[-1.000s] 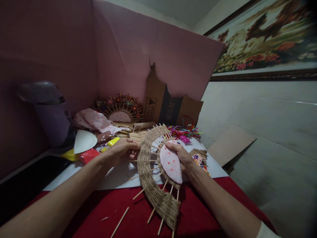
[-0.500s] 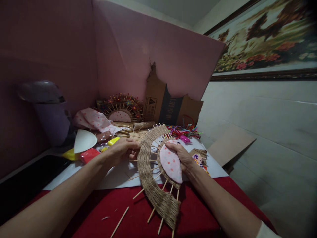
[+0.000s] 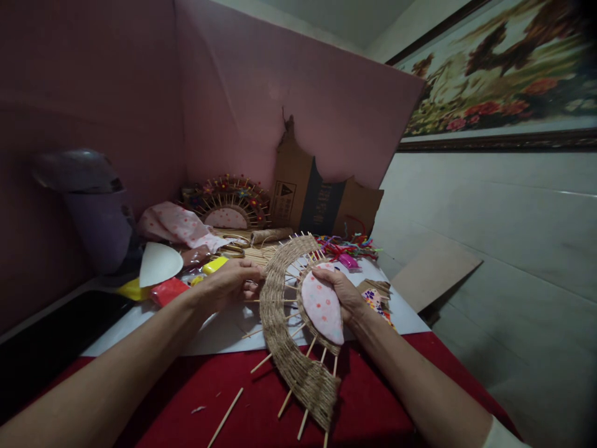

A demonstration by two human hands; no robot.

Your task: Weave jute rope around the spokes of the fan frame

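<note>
My right hand (image 3: 342, 292) grips a half-round craft piece by its inner pad (image 3: 321, 305), which is covered in white cloth with pink-red spots. The thumb lies on the cloth and the fingers are hidden behind it. Thin wooden sticks fan out from the pad through a curved band of woven twine (image 3: 275, 305). At the band's outer left edge, my left hand (image 3: 237, 280) is closed, thumb and forefinger together beside the stick ends. What lies between these fingertips is hidden. The piece stands tilted above the table, its lower sticks pointing toward me.
A loose stick (image 3: 225, 417) lies on the red cloth (image 3: 177, 398). Behind are a similar decorated half-round piece (image 3: 226, 218), spotted fabric (image 3: 175, 224), scissors (image 3: 233, 249), a twine roll (image 3: 271, 235), colourful pipe cleaners (image 3: 349, 247) and cut cardboard (image 3: 321, 193). A purple bin (image 3: 97, 224) stands left.
Almost nothing differs. Both hands keep their places on and beside the woven piece, which has shifted only very slightly in view.
</note>
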